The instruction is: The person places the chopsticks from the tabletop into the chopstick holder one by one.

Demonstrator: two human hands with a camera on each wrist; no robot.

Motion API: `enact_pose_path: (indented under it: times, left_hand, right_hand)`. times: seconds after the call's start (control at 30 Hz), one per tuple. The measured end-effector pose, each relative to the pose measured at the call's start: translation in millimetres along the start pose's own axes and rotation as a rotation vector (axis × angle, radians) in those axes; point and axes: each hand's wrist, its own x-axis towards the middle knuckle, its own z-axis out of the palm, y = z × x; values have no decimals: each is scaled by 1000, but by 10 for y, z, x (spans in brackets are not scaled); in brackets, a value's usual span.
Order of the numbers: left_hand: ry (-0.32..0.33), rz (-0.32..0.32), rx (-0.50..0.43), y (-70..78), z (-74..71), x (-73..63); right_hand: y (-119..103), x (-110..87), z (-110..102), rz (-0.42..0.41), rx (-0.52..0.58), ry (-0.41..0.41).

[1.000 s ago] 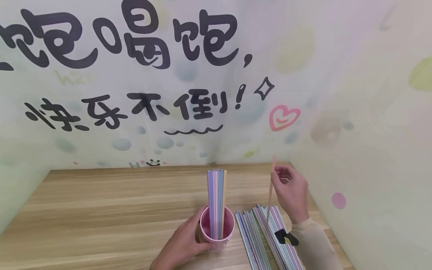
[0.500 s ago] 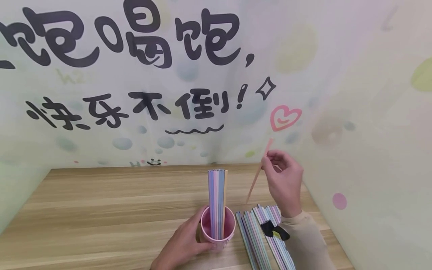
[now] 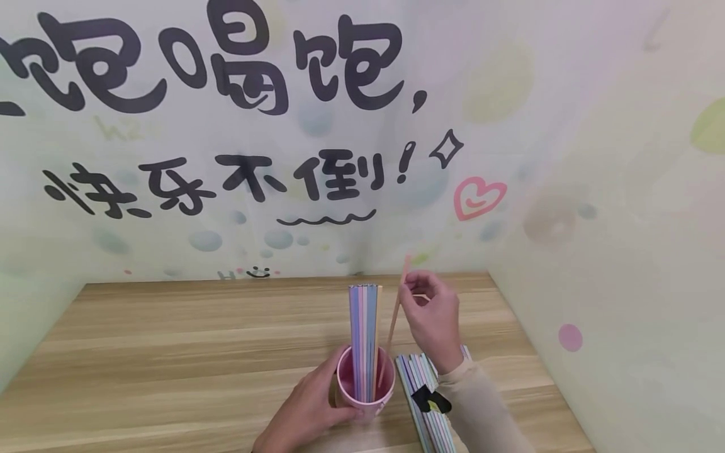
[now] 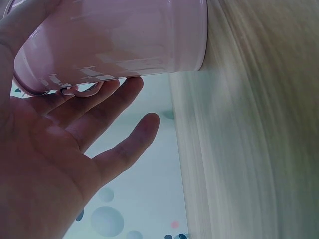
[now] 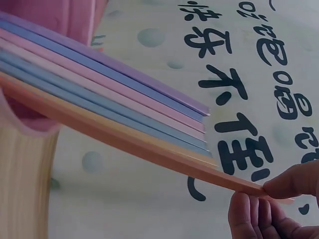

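Observation:
In the head view my left hand (image 3: pixel 308 402) grips the side of a pink cup (image 3: pixel 369 413), thumb at the front. The left wrist view shows fingertips against the cup wall (image 4: pixel 114 40), with the little finger apart from it. Several pastel straws (image 3: pixel 362 340) in purple, blue, pink and yellow stand upright in the cup. My right hand (image 3: pixel 433 318) pinches an orange straw (image 3: pixel 394 314) near its upper end, between thumb and fingers. Its lower end is inside the cup, right of the other straws. The right wrist view shows this straw (image 5: pixel 164 157) alongside the yellow one.
More pastel straws (image 3: pixel 438 434) lie on the wooden table (image 3: pixel 198 371) to the right of the cup, partly hidden under my right sleeve (image 3: pixel 481 402). A black tag is at the cuff. Behind the table rises a pale printed wall (image 3: pixel 340 251); another stands at the right.
My right hand has moved left from above the loose straws to the cup, carrying the orange straw, whose lower end is now within the rim. My left hand and the cup have stayed put.

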Motion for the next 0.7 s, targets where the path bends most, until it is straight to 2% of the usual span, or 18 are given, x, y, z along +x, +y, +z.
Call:
enact_pose_path:
  times: [0.4, 0.53, 0.7]
  left_hand:
    - [14, 7, 26, -11, 8, 0]
    - [22, 10, 36, -11, 8, -6]
    - [23, 11, 38, -19, 6, -3]
  right_hand:
    - [309, -243, 179, 36, -130, -111]
    - [347, -301, 211, 44, -164, -150]
    - [346, -316, 208, 45, -185, -158]
